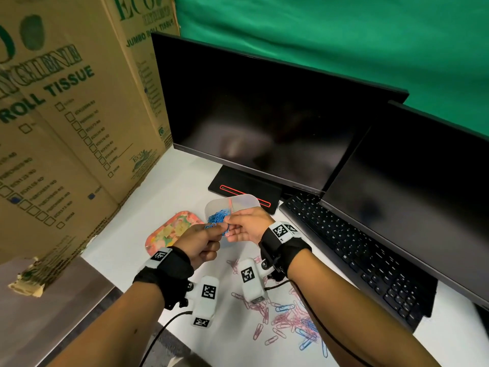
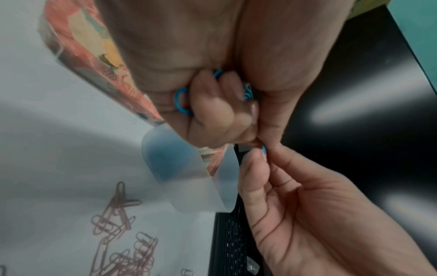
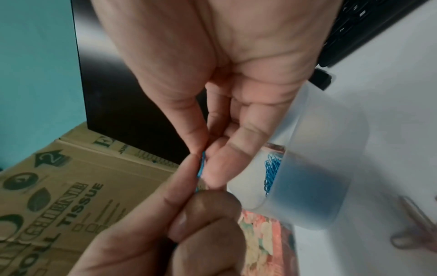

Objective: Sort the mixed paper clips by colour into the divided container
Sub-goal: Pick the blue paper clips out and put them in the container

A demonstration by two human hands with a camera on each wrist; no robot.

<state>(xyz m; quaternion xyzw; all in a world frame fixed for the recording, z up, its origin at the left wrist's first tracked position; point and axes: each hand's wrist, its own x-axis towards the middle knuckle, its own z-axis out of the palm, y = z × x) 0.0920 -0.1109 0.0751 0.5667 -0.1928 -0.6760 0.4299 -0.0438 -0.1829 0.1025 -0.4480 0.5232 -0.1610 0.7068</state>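
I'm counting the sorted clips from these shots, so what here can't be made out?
- Blue clips in the container: head view, both hands cover part of the heap.
- How many clips the left hand grips: left wrist view, curled fingers hide them.
- Clip pinched by the right hand: right wrist view, only an edge shows.
- Pile on the table: overlapping, arm-covered.

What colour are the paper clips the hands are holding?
Blue. The paper clips show best in the left wrist view, poking out of the left hand.

Bare forearms. Each wrist: black fabric strap [image 1: 169, 271] with white square-coded marker tag [image 1: 281, 231]; white plastic camera housing [image 1: 251, 280] with black-and-white coded markers; thin black cable [image 1: 161, 331] trailing back from each housing.
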